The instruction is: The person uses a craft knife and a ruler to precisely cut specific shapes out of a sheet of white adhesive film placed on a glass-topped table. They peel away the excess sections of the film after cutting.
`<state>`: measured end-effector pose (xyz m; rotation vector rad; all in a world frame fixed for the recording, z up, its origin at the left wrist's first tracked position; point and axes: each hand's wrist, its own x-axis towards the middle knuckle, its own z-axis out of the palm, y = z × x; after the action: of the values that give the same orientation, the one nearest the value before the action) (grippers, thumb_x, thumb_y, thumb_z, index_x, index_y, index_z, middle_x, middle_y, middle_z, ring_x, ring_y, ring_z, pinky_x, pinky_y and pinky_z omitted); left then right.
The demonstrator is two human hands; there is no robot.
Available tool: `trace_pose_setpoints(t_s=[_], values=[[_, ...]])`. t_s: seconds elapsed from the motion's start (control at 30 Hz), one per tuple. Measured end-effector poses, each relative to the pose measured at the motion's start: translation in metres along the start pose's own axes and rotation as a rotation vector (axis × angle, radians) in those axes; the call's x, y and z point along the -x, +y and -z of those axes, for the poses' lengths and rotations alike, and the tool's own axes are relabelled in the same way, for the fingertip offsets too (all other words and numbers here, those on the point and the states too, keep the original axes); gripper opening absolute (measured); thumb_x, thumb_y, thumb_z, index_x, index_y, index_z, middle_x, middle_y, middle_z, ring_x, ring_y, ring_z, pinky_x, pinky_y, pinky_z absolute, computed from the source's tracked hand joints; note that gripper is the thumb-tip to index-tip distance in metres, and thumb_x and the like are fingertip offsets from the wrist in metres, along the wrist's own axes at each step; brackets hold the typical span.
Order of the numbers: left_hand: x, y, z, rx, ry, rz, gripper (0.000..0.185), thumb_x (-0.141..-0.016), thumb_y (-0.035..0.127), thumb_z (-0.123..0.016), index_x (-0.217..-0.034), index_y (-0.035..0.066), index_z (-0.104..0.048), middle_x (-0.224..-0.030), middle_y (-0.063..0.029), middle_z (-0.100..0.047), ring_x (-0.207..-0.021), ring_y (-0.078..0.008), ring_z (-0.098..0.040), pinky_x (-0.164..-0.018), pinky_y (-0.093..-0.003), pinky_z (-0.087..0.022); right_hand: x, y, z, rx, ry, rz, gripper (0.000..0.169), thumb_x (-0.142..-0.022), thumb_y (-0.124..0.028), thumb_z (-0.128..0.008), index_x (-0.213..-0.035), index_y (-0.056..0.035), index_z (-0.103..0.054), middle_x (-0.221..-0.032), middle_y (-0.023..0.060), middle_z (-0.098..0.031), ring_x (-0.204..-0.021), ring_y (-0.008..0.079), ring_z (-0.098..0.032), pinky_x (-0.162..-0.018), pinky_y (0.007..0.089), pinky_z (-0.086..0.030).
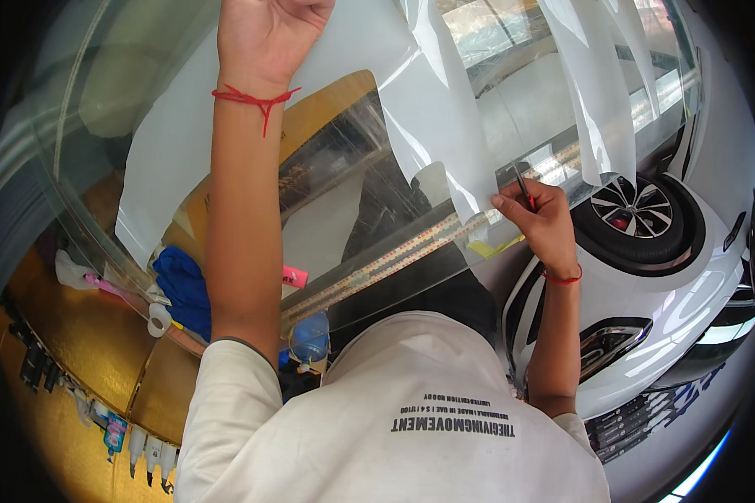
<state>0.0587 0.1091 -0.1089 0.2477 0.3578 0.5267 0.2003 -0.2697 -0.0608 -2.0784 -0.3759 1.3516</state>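
My left hand point(273, 39) reaches to the top edge of the picture, over a white glossy film sheet point(352, 44). Its fingers are mostly cut off, so what they hold or touch is hidden. In my right hand point(546, 221) is a slim black and red tool point(526, 192), perhaps a cutter or a pen. The thumb and fingertips are at the lower end of a hanging film strip point(440, 119); whether they touch it I cannot tell. Beneath lies a glass tabletop point(327, 245) with measuring tapes point(402, 251) along its near edge.
A white car point(629, 314) stands close on the right, its wheel point(632, 207) near the glass corner. Another film strip point(594, 113) lies farther right. On the left are a blue cloth point(181, 286), a tape roll point(159, 319) and a pink block point(294, 276). Yellow tape point(496, 248) hangs by the edge.
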Motion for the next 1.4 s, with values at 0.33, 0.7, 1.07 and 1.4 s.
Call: trace_pose_setpoints(t_s=[0.33, 0.7, 1.07, 1.4], values=[[-0.040, -0.007, -0.006, -0.245, 0.073, -0.126, 0.015, -0.107, 0.014, -0.052, -0.102, 0.002, -0.060, -0.085, -0.0026, -0.061, -0.072, -0.0135, -0.058, -0.064, -0.0248, -0.050, 0.002, -0.009, -0.003, -0.001, 0.046, 0.001, 0.015, -0.092, -0.011, -0.076, -0.089, 0.0034, -0.073, -0.063, -0.0086, -0.048, -0.061, 0.0013, -0.037, -0.055, 0.0234, -0.028], [0.023, -0.047, -0.029, -1.177, 0.103, -0.344, 0.021, -0.107, 0.016, -0.057, -0.094, 0.003, -0.066, -0.080, -0.0037, -0.069, -0.073, -0.0092, -0.063, -0.070, -0.0253, -0.051, -0.011, -0.013, -0.011, -0.043, 0.243, 0.136, 0.013, -0.095, -0.012, -0.073, -0.095, 0.0006, -0.073, -0.064, -0.0112, -0.047, -0.059, -0.0005, -0.034, -0.053, 0.0221, -0.024], [0.033, -0.051, -0.022, -1.311, 0.095, -0.354, 0.018, -0.105, 0.011, -0.058, -0.091, 0.002, -0.064, -0.075, -0.0006, -0.064, -0.069, -0.0080, -0.059, -0.067, -0.0245, -0.048, -0.013, -0.024, -0.017, -0.141, 0.283, 0.069, 0.013, -0.095, -0.012, -0.073, -0.096, 0.0014, -0.073, -0.064, -0.0122, -0.047, -0.058, -0.0006, -0.034, -0.053, 0.0216, -0.024], [0.023, -0.042, -0.009, -1.291, 0.035, -0.362, 0.014, -0.103, 0.011, -0.060, -0.102, -0.001, -0.067, -0.084, -0.0041, -0.066, -0.076, -0.0100, -0.061, -0.067, -0.0259, -0.049, -0.015, -0.021, -0.017, -0.147, 0.297, 0.032, 0.013, -0.092, -0.010, -0.076, -0.093, 0.0028, -0.074, -0.062, -0.0113, -0.047, -0.059, 0.0000, -0.036, -0.055, 0.0219, -0.027]])
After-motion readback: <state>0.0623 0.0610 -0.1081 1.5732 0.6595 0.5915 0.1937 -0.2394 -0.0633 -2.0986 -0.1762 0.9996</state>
